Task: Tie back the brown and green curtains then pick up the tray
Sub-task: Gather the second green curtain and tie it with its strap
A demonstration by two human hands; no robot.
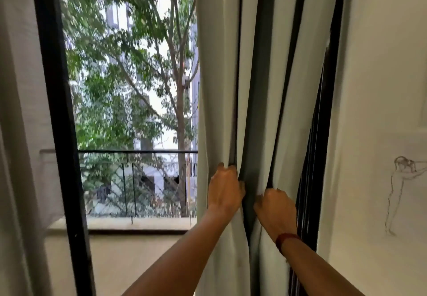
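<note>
A pale green curtain (217, 87) hangs in deep folds right of the window, gathered toward the wall. My left hand (225, 189) grips one fold of it at about waist height, fingers curled into the crease. Just to its right, my right hand (276, 207) clutches a neighbouring fold; a red band sits on that wrist. A brownish curtain (13, 133) hangs at the far left edge, untouched. No tray is in view.
A black window frame post (59, 122) stands left of the open pane, with a balcony railing (138, 152) and trees beyond. A white wall (381, 87) with a pencil sketch of a figure (399, 191) is on the right.
</note>
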